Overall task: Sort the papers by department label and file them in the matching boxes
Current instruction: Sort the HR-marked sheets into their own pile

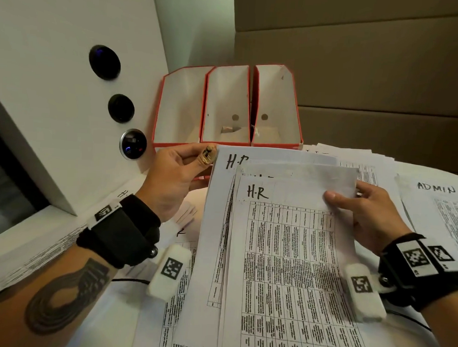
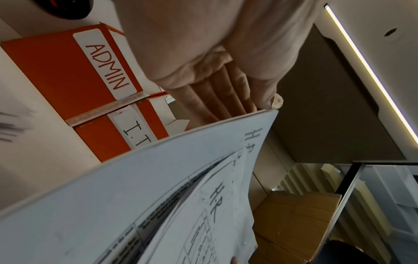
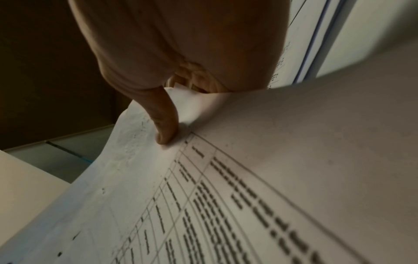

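With the left hand (image 1: 179, 168) and right hand (image 1: 362, 210) each pinching the H.R sheets (image 1: 280, 228), square their edges before seeking an H.R box (image 1: 228, 107).

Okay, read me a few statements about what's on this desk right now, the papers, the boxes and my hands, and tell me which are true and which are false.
1. Both hands hold the H.R papers. True: the left hand pinches the top corner, the right hand grips the right edge.
2. Three orange file boxes stand behind the papers. True.
3. The held sheets are marked ADMIN. False: they read H.R; the ADMIN paper lies on the table at right.
4. The boxes are packed full of papers. False: they look nearly empty.
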Motion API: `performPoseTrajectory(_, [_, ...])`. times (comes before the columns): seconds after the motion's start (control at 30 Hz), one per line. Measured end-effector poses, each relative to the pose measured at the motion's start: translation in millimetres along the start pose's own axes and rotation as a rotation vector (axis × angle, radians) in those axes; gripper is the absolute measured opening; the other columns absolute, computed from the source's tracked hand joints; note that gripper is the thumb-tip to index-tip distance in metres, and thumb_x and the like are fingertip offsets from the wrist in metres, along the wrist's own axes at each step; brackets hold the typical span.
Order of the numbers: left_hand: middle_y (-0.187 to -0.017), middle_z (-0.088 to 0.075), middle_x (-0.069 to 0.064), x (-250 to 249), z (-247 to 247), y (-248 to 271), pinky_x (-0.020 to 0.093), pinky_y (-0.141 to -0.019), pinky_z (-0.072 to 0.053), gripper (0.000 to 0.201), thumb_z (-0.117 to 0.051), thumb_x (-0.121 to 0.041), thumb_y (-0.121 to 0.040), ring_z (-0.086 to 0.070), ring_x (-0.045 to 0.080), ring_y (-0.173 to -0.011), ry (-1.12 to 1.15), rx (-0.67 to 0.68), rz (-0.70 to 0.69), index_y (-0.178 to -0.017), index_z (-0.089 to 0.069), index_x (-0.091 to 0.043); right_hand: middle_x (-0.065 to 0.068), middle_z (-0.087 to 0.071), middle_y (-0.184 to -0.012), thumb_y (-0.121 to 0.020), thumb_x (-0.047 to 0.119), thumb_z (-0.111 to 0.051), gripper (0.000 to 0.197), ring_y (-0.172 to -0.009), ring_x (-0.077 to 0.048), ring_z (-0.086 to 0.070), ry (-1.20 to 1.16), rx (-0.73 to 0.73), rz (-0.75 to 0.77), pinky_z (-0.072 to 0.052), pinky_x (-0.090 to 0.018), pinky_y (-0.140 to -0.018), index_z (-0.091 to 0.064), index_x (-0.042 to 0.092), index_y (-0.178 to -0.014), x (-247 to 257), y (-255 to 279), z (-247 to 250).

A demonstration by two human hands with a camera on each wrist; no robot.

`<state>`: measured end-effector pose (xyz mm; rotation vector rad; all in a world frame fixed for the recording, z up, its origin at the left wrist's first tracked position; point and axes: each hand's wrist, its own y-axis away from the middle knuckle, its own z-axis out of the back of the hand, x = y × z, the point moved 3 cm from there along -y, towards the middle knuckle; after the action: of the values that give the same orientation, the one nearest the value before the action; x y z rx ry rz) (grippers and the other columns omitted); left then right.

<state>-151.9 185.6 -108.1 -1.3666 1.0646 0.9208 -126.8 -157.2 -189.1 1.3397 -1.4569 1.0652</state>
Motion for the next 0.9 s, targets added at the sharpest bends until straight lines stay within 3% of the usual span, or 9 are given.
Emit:
performPoseTrajectory(0.13, [-0.105,-0.081,0.009,2,1,-1,0.044,-0.085,-0.066,0.034,-0.07,-0.025,-0.083,-0.078,0.029,-0.099,0.003,-0.001,0.019,-0.113,-0.074,-0.009,-0.019,-0.077,-0.113,-0.05,0.015,-0.092,0.075,-0.104,-0.04,-0.075,-0.01,0.028,-0.008,-0.065,-0.041,-0.074,-0.07,0.003,-0.12,-1,-1,2])
performPoseTrajectory(0.23, [-0.1,-0.082,0.007,2,-1,0,0.036,-0.077,-0.067,0.028,-0.069,-0.018,-0.083,-0.079,0.023,-0.093,0.033,0.024,0.028,-0.111,-0.072,-0.013,-0.019,-0.076,-0.115,-0.031,0.026,-0.105,0.1,-0.104,-0.038,-0.075,-0.012,0.063,-0.014,-0.064,-0.043,-0.076,-0.07,0.003,-0.122,-1,0,3])
performPoseTrajectory(0.37, [-0.101,-0.081,0.009,0,-3,2,0.035,-0.074,-0.065,0.047,-0.074,0.006,-0.085,-0.079,0.025,-0.095,-0.009,0.044,-0.056,-0.123,-0.06,-0.018,-0.018,-0.076,-0.116,-0.056,0.01,-0.087,0.069,-0.107,-0.039,-0.074,-0.045,0.055,-0.024,-0.065,-0.042,-0.08,-0.069,0.003,-0.122,0,1,2])
performPoseTrajectory(0.47, [-0.092,-0.076,-0.002,-2,0,1,0.032,-0.079,-0.062,0.043,-0.075,0.015,-0.084,-0.076,0.017,-0.089,-0.155,-0.006,-0.176,-0.106,-0.063,-0.019,-0.018,-0.076,-0.118,-0.073,0.002,-0.074,0.052,-0.109,-0.039,-0.073,-0.047,0.053,-0.024,-0.065,-0.043,-0.082,-0.067,0.002,-0.125,0,2,4])
performPoseTrajectory(0.57, [-0.09,-0.079,-0.006,-4,0,4,0.033,-0.084,-0.063,0.03,-0.074,0.013,-0.088,-0.076,0.016,-0.088,-0.257,-0.05,-0.25,-0.092,-0.073,-0.017,-0.02,-0.074,-0.121,-0.073,0.002,-0.076,0.054,-0.112,-0.038,-0.072,-0.039,0.067,-0.017,-0.063,-0.044,-0.089,-0.066,-0.001,-0.126,1,3,3])
performPoseTrajectory(0.67, [-0.098,-0.081,-0.005,-9,-4,8,0.032,-0.088,-0.064,0.029,-0.07,0.01,-0.093,-0.078,0.016,-0.098,-0.266,-0.088,-0.294,-0.099,-0.076,-0.018,-0.018,-0.075,-0.12,-0.06,0.011,-0.083,0.066,-0.109,-0.034,-0.074,-0.025,0.071,-0.004,-0.062,-0.042,-0.091,-0.067,0.0,-0.123,3,6,2])
performPoseTrajectory(0.7, [-0.099,-0.08,-0.005,-11,-5,9,0.031,-0.087,-0.064,0.029,-0.07,0.01,-0.093,-0.078,0.014,-0.099,-0.247,-0.109,-0.299,-0.101,-0.075,-0.017,-0.019,-0.075,-0.12,-0.063,0.009,-0.082,0.062,-0.11,-0.034,-0.074,-0.032,0.071,-0.002,-0.062,-0.042,-0.09,-0.067,0.0,-0.123,4,6,2])
performPoseTrajectory(0.77, [-0.098,-0.078,-0.007,-15,-6,9,0.024,-0.083,-0.063,0.029,-0.07,0.01,-0.093,-0.077,0.008,-0.096,-0.208,-0.152,-0.309,-0.101,-0.073,-0.018,-0.019,-0.075,-0.121,-0.072,0.002,-0.075,0.051,-0.111,-0.035,-0.073,-0.052,0.065,-0.007,-0.064,-0.04,-0.085,-0.067,0.0,-0.122,5,6,5])
performPoseTrajectory(0.9, [-0.095,-0.08,-0.014,-20,-4,9,0.019,-0.081,-0.061,0.029,-0.07,0.009,-0.094,-0.077,0.005,-0.096,-0.167,-0.171,-0.326,-0.106,-0.071,-0.017,-0.019,-0.075,-0.119,-0.07,0.002,-0.075,0.055,-0.105,-0.033,-0.075,-0.045,0.003,-0.007,-0.063,-0.034,-0.075,-0.067,0.0,-0.124,7,4,14])
